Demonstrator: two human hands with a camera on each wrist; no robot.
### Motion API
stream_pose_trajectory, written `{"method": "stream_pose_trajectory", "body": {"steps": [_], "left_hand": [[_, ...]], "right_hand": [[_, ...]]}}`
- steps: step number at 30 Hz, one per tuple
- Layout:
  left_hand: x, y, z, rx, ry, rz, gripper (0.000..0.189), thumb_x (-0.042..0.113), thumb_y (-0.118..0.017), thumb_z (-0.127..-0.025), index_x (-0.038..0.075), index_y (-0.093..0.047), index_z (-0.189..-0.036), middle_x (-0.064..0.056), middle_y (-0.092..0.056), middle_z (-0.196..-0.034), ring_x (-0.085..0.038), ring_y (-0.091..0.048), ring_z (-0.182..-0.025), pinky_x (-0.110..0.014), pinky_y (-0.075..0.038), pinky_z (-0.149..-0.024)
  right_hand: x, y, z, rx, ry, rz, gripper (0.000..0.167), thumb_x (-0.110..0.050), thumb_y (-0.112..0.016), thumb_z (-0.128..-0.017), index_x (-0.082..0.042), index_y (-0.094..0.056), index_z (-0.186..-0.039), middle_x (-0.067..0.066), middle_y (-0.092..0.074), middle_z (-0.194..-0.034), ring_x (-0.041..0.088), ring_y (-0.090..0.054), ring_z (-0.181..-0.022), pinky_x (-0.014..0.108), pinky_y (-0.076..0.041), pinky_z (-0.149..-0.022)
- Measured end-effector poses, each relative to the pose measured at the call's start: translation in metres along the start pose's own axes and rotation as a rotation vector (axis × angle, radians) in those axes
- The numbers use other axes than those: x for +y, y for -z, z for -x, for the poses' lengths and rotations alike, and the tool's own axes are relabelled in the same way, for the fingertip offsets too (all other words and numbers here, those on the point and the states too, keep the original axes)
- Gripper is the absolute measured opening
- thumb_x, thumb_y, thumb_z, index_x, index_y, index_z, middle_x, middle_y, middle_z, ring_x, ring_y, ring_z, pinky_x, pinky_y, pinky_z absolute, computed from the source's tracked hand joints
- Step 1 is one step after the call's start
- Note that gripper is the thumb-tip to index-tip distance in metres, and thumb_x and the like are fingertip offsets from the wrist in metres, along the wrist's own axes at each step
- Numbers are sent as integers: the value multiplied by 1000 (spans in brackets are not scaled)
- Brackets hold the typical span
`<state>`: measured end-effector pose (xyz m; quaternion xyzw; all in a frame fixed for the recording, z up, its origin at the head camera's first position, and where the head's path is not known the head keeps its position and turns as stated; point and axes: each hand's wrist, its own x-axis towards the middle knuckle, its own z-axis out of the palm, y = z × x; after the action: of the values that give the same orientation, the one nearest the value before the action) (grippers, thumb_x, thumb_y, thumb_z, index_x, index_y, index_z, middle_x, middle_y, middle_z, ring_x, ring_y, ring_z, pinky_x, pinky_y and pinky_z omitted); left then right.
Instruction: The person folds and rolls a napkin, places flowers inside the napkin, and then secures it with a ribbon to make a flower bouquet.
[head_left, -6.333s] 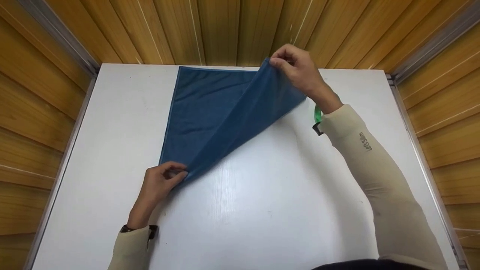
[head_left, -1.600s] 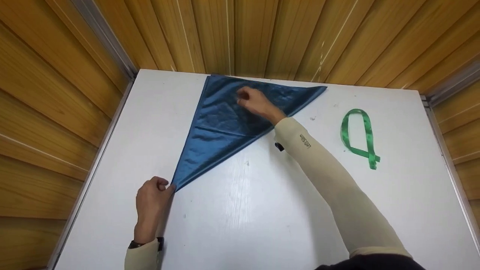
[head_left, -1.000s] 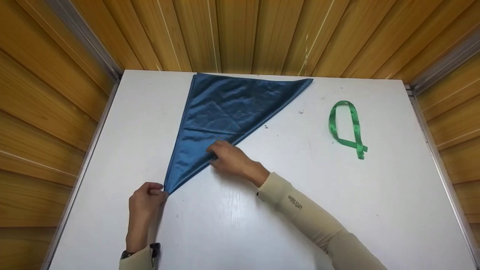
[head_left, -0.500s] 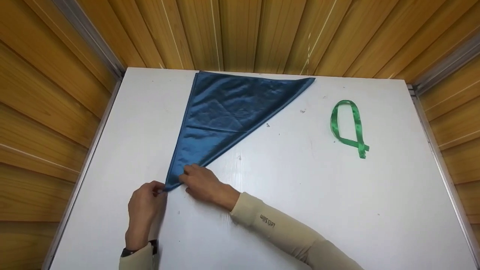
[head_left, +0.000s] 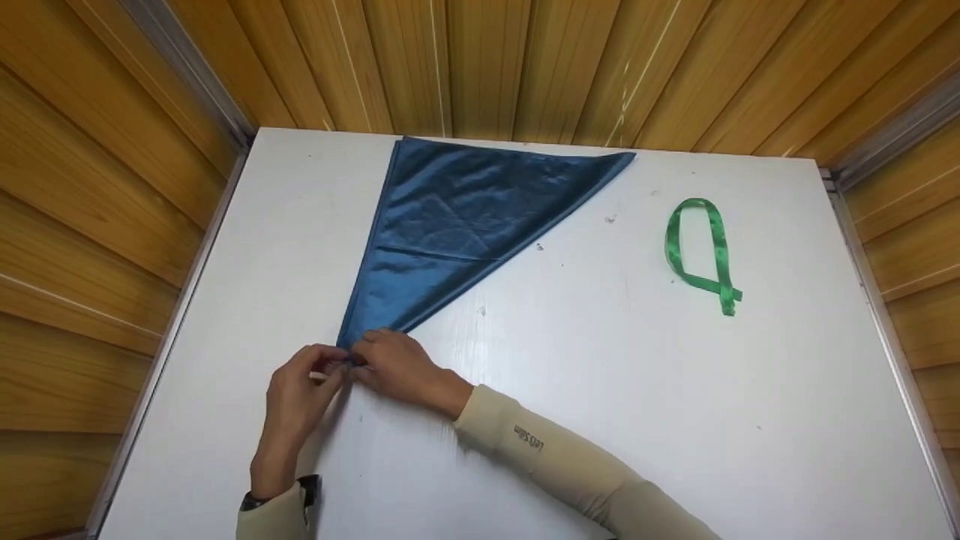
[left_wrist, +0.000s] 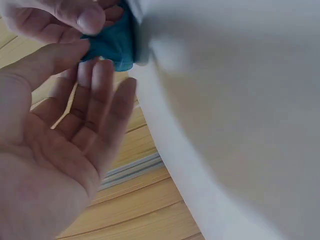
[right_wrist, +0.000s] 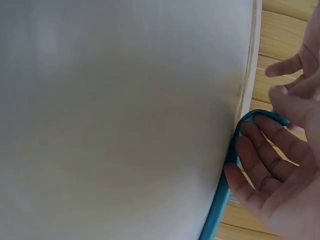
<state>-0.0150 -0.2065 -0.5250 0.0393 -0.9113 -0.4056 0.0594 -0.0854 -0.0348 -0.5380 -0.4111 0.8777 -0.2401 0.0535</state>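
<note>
A blue cloth (head_left: 442,217), folded into a triangle with a crease across it, lies on the white table (head_left: 600,390). At its near corner, my left hand (head_left: 300,394) pinches the tip between thumb and fingers. My right hand (head_left: 397,367) is right beside it, gripping the same corner just inside the tip. In the left wrist view, the lifted corner of cloth (left_wrist: 115,45) shows between the two hands. From the right wrist, the cloth's edge (right_wrist: 217,205) curves up over the right fingertips (right_wrist: 245,147). Part of the corner is hidden behind the fingers.
A green ribbon (head_left: 720,247) lies in a loop, ends crossed, on the right of the table. Wood-patterned panels (head_left: 487,67) wall the table at the back and on both sides, with metal strips (head_left: 202,67) at the corners.
The cloth, first half turned over, became a flat triangle. The right hand, after passing over it, slid down the diagonal edge to the left hand. The near corner is now lifted and turned in slightly.
</note>
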Motion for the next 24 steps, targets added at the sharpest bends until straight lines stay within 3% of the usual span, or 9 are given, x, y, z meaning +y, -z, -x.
{"method": "stream_pose_trajectory", "body": {"steps": [3, 6, 11, 14, 18, 21, 24], "left_hand": [[2, -1, -2, 27, -6, 56, 28, -8, -81, -89, 2, -74, -114, -11, -73, -109, -26, -73, -90, -31, -60, -76], [2, -3, -4, 36, 41, 94, 35, -5, -82, -90, 1, -71, -123, -15, -71, -117, -29, -73, -92, -25, -57, -76], [1, -10, -7, -7, 88, 128, 32, -7, -78, -92, -1, -72, -123, -18, -71, -121, -34, -72, -101, -39, -59, -85], [1, -16, -10, 1, 74, 122, 27, -8, -78, -92, -2, -74, -119, -17, -75, -114, -34, -73, -100, -43, -59, -87], [3, -19, -12, 45, 71, 124, 25, -3, -80, -93, -1, -75, -118, -15, -78, -104, -29, -74, -91, -26, -58, -78], [4, -20, -10, 61, 53, 195, 22, -4, -74, -97, -3, -75, -119, -15, -78, -102, -26, -74, -86, -17, -54, -72], [3, -20, -9, 62, 27, 282, 22, -8, -65, -101, -4, -75, -120, -16, -78, -107, -25, -73, -85, -17, -55, -71]], "right_hand": [[5, 0, 1, 3, -25, -92, 16, -23, -67, -106, -10, -76, -108, 0, -70, -97, 14, -64, -95, 24, -51, -83], [9, 1, 2, -1, -58, -215, 17, -21, -65, -108, -9, -76, -104, 0, -69, -94, 13, -62, -91, 23, -50, -81], [16, 1, 4, 2, -121, -400, 13, -14, -66, -105, -7, -77, -102, -1, -71, -93, 7, -60, -85, 18, -48, -79], [17, 2, 5, -7, -145, -450, 10, -12, -70, -103, -6, -76, -108, 1, -73, -100, 5, -62, -88, 17, -48, -80], [17, 3, 4, -20, -139, -478, 18, -12, -78, -98, -4, -72, -113, 3, -73, -104, 4, -64, -90, 15, -50, -79], [18, 2, 4, 13, -145, -493, 19, -15, -82, -96, -5, -72, -110, 3, -74, -101, 4, -64, -87, 15, -50, -77], [20, 2, 4, 66, -156, -529, 14, -16, -80, -98, -6, -73, -106, 2, -74, -97, 3, -62, -84, 17, -49, -75]]}}
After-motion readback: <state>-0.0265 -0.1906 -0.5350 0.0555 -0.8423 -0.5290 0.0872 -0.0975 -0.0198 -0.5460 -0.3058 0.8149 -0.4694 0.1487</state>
